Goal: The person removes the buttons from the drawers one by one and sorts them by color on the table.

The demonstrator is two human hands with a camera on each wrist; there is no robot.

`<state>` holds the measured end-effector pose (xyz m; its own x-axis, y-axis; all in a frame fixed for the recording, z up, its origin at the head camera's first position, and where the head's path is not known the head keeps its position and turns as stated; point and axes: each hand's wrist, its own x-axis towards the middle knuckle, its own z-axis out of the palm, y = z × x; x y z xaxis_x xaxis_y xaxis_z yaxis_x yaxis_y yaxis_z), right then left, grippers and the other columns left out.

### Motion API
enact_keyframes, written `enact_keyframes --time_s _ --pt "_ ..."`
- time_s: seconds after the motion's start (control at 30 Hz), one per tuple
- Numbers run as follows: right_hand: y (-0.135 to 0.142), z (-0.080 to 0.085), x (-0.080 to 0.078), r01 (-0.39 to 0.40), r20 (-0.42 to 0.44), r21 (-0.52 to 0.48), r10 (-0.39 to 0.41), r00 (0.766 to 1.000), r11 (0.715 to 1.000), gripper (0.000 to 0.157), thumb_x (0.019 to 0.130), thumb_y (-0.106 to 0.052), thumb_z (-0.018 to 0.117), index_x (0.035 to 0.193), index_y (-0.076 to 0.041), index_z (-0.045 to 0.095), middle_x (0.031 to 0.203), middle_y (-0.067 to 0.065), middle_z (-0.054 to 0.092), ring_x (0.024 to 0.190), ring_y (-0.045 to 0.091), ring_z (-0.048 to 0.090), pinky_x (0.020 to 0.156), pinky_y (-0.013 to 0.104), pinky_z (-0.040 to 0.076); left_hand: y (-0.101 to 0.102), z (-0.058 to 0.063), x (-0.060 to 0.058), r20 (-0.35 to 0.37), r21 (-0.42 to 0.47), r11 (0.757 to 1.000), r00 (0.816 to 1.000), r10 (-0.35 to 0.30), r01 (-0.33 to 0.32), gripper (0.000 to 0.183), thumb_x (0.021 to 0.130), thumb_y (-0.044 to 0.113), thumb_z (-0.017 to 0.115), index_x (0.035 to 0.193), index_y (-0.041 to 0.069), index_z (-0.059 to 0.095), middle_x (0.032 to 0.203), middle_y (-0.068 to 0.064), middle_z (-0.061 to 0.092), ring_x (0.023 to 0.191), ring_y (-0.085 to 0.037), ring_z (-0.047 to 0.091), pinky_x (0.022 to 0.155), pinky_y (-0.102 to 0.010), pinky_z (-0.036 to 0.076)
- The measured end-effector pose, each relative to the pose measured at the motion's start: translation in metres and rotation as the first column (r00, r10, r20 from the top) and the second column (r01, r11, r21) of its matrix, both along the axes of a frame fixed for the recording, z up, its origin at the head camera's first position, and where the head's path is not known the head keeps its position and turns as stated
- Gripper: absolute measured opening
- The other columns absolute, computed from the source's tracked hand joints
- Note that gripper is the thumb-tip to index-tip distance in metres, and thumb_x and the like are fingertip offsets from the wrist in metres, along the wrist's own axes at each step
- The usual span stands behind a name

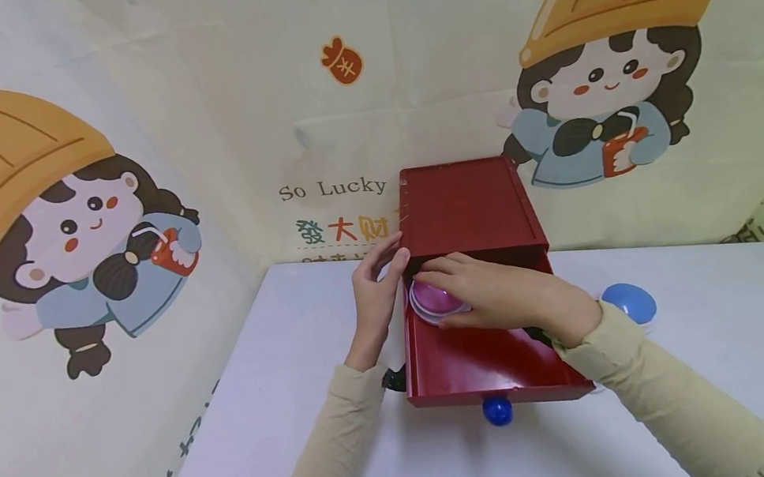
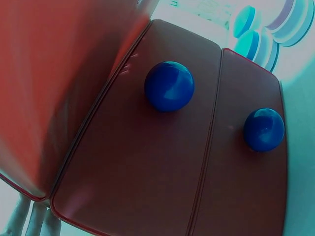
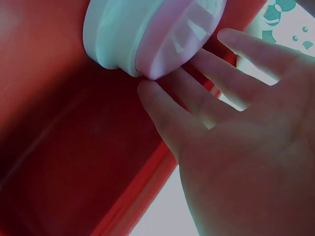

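A small red cabinet (image 1: 471,207) has its upper drawer (image 1: 489,356) pulled out. In the drawer's back left corner sits a round white container with a pink top (image 1: 434,297); the right wrist view shows its pink face and stepped white body. My right hand (image 1: 502,287) reaches over it from the right, its fingers long and nearly straight, fingertips right at the pink rim in the right wrist view. My left hand (image 1: 377,291) rests along the cabinet's left side, fingertips near the top edge. In the left wrist view, its fingers (image 2: 34,219) show at the bottom left.
A blue-topped round container (image 1: 629,303) stands on the white table (image 1: 292,440), right of the cabinet, partly behind my right sleeve. A blue knob (image 1: 497,411) sticks out of the drawer front. Behind stands a patterned cloth (image 1: 268,125) with cartoon figures.
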<state>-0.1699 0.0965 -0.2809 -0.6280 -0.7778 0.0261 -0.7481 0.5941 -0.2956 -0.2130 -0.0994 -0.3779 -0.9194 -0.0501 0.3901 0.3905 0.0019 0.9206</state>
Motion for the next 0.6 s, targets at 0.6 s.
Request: enact_keyframes --time_s 0.6 --pt "-0.0013 -0.0054 -0.0035 -0.044 -0.078 -0.012 0.043 0.996 0.999 0.058 0.088 -0.021 0.075 0.141 -0.008 0.054 0.145 0.013 0.049 0.138 0.030 0.041 0.099 0.042 0.052 0.0007 0.0045 0.0027 0.017 0.008 1.000 1.000 -0.005 0.005 0.035 0.096 0.011 0.064 0.131 0.006 0.064 0.124 -0.013 0.066 0.113 -0.017 0.061 0.095 -0.025 0.049"
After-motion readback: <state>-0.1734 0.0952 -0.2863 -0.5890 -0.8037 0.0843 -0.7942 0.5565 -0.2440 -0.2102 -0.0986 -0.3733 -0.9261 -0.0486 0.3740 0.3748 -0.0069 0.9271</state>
